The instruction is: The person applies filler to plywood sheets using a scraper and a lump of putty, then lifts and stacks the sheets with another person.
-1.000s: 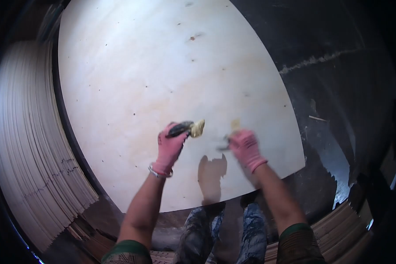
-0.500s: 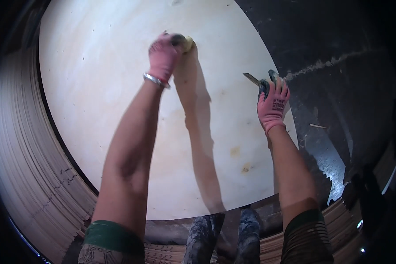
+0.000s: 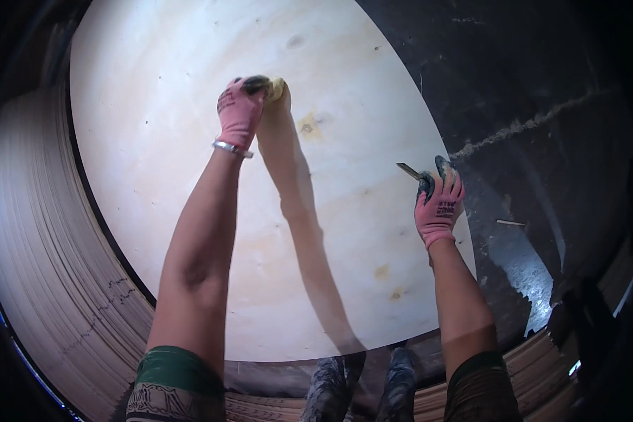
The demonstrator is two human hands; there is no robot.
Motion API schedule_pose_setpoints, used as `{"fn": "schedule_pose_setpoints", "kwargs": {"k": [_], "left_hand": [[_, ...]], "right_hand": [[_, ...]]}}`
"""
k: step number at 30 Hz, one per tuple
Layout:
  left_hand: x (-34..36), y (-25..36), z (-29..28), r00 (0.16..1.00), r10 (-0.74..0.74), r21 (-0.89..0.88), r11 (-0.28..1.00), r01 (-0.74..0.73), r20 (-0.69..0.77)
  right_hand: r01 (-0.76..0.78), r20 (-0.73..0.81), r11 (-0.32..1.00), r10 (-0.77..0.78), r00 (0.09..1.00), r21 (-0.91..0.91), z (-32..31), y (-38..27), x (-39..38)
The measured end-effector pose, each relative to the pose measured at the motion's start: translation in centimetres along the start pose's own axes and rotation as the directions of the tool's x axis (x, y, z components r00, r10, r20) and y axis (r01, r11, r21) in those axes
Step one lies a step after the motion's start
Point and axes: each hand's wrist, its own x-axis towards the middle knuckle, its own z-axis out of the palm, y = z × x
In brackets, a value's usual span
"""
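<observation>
A large pale plywood sheet (image 3: 190,211) lies in front of me. My left hand (image 3: 241,112), in a pink glove with dark fingertips, is closed on a yellowish lump (image 3: 276,88) over the sheet's far middle part. Its exact kind is hard to make out, and the fingers hide part of it. By the sheet's right edge, my right hand (image 3: 439,204), gloved the same way, grips a narrow flat metal blade (image 3: 408,170) that points left; its handle is hidden in the palm. Just right of the lump, a yellow patch (image 3: 309,128) surrounds a knot in the wood.
Two smaller yellowish patches (image 3: 381,272) mark the near right part of the sheet. Thin sheets form a tall stack (image 3: 42,232) along the left. On the dark surface (image 3: 513,84) to the right lie a small wood sliver (image 3: 510,222) and a pale jagged patch (image 3: 524,274).
My left hand has come nearer and slightly left with the yellowish lump, and the patched knot now shows. My right hand sits lower in view, still gripping the blade. The view has shifted a little.
</observation>
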Motion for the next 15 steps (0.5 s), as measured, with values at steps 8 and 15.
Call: {"fn": "schedule_pose_setpoints", "kwargs": {"k": [8, 15], "left_hand": [[-9.0, 4.0, 1.4, 0.945, 0.227, -0.189, 0.964, -0.185, 0.237], [-13.5, 4.5, 0.8, 0.995, -0.006, -0.195, 0.980, 0.025, 0.095]], "right_hand": [[-0.037, 0.021, 0.996, 0.039, 0.999, -0.079, -1.0, 1.3, -0.3], [0.008, -0.026, 0.999, -0.009, 1.000, -0.039, -0.5, 0.6, 0.0]]}}
